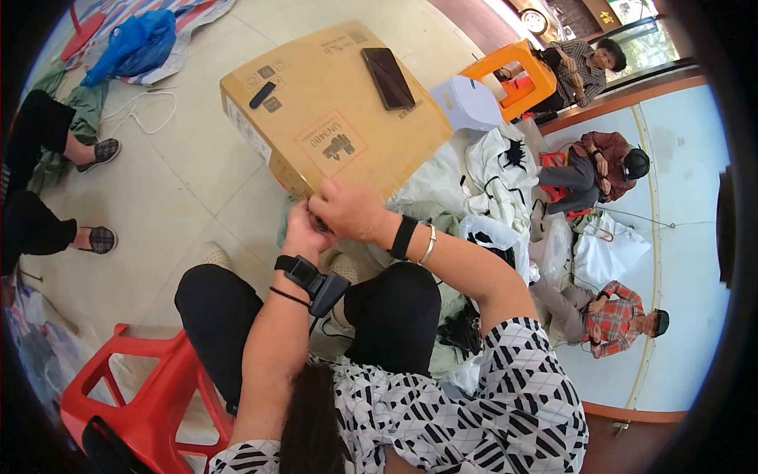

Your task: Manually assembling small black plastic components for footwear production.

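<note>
My left hand (303, 234) and my right hand (349, 210) meet at the near edge of a large cardboard box (316, 87). Both have their fingers closed together. A bit of something small and dark shows between them, too hidden to name. On the box top lie a black smartphone (388, 77) and, to its left, a small dark oblong object (262, 95). My left wrist carries a black strapped device (316, 286); a black band (403, 237) and a bangle sit on my right wrist.
A red plastic stool (146, 395) stands at lower left. Beyond the box are a pale plastic stool (466, 103) and an orange one (517, 79). White bags and cloth (501, 170) lie to the right. Several seated people are at the right; another person's legs show at left.
</note>
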Action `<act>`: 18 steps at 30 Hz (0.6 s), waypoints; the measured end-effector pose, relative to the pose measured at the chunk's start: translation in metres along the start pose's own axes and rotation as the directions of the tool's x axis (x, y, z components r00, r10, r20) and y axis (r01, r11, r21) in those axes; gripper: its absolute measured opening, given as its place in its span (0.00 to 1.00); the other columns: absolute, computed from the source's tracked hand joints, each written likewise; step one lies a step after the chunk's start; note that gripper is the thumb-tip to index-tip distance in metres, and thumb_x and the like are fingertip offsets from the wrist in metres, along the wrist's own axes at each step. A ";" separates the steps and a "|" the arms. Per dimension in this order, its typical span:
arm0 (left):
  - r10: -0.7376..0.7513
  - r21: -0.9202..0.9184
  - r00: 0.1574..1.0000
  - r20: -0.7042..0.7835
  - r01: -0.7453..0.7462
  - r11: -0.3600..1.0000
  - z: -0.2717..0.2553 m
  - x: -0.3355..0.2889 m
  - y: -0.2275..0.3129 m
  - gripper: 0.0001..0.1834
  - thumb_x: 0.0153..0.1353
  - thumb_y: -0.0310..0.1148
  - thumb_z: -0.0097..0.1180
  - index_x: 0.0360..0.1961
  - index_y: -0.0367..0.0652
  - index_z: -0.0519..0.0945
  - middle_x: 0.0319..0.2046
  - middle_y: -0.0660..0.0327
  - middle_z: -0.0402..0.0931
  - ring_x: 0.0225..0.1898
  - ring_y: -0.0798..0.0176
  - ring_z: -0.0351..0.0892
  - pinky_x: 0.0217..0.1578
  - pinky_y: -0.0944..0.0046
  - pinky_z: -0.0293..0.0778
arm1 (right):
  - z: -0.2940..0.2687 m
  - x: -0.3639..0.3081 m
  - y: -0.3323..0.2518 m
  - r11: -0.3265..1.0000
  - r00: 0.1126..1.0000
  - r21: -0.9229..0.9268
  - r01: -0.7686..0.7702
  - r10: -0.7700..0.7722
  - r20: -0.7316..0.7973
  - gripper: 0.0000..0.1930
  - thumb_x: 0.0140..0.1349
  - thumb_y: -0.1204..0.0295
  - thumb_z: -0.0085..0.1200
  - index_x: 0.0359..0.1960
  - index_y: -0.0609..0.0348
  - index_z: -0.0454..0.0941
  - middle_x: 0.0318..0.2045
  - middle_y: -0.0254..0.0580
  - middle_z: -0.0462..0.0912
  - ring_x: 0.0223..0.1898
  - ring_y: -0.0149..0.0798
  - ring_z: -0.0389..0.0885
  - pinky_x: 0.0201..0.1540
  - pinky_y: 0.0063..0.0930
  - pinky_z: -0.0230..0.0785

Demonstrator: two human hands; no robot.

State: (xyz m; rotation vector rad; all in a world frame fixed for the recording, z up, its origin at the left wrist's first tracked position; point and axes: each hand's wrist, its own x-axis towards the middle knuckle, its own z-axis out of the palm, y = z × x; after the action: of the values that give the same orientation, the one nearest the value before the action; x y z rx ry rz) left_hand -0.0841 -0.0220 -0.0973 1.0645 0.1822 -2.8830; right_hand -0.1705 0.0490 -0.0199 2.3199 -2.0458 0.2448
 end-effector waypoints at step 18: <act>0.079 0.261 0.969 -0.232 -0.017 0.965 -0.064 -0.095 -0.055 0.18 0.63 0.45 0.43 0.21 0.45 0.65 0.17 0.60 0.68 0.15 0.65 0.66 0.12 0.66 0.61 | 0.016 0.007 -0.048 0.845 0.964 0.478 -0.241 0.149 0.222 0.16 0.50 0.79 0.50 0.44 0.59 0.69 0.35 0.53 0.75 0.38 0.55 0.76 0.38 0.39 0.70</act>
State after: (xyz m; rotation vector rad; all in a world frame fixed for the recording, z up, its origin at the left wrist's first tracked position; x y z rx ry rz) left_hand 0.0238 0.0424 -0.0793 1.4402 -0.2121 -2.7797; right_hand -0.1207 0.0462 -0.0309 2.4670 -2.5732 0.6820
